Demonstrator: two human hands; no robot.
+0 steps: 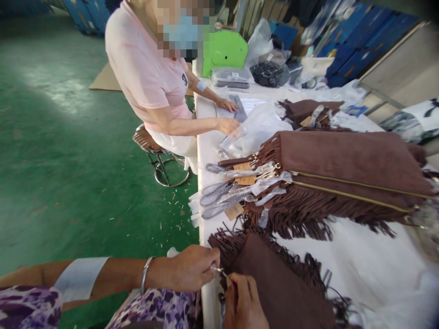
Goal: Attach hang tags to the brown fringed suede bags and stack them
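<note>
Low in the head view, my left hand (187, 269) is closed in a pinch on a small metal clasp (218, 270) at the table's edge. My right hand (245, 301) is closed too, its thumb and fingers pressed together just beside the clasp. What those fingers grip is hidden. Under and beside my right hand lies a brown fringed bag (284, 283), flat on the table. Further back is a stack of similar brown bags (343, 155) with gold zippers, plastic-wrapped wrist straps (219, 196) and tan tags (244, 173).
Across the white-covered table (209, 160), a co-worker in a pink shirt (147, 68) sits on a stool (168, 169), hands on clear plastic bags (257, 130). Behind stand a green plastic piece (224, 50) and packed bags (231, 77). Another brown fringed bag (312, 112) lies at the back.
</note>
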